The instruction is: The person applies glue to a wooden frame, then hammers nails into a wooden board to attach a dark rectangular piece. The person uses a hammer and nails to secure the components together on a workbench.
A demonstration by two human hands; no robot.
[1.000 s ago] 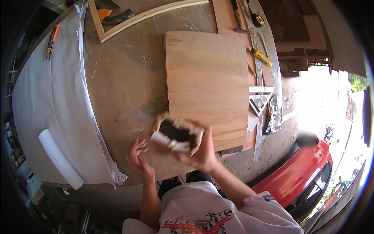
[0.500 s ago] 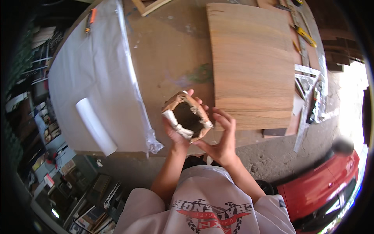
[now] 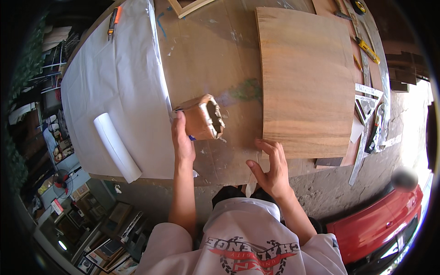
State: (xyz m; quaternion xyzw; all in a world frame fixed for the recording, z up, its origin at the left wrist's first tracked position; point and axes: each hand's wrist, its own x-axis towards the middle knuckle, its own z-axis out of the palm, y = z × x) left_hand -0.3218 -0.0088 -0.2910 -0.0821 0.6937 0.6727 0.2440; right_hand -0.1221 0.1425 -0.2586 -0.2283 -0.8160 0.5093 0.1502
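A small brown cardboard container (image 3: 198, 120) with a ragged, torn rim is gripped in my left hand (image 3: 182, 137). It lies tipped sideways above the table, with its open end turned to the right. Only the thumb side of that hand shows; its other fingers are behind the container. My right hand (image 3: 273, 170) hovers near the lower left corner of a wooden board (image 3: 305, 82), fingers apart and holding nothing. Left of the container, white sheeting (image 3: 123, 78) covers part of the brown tabletop (image 3: 201, 59).
A rolled white sheet (image 3: 117, 147) rests on the sheeting, with an orange-handled tool (image 3: 113, 22) farther up. Right of the board are a yellow cutter (image 3: 368, 50), a triangle square (image 3: 366, 103) and a long metal ruler (image 3: 358, 160). A wooden frame (image 3: 195, 6) sits at the far edge.
The container has moved left in my left hand and turned from mouth-up to sideways. My right hand has come away from it, a little to the right and down.
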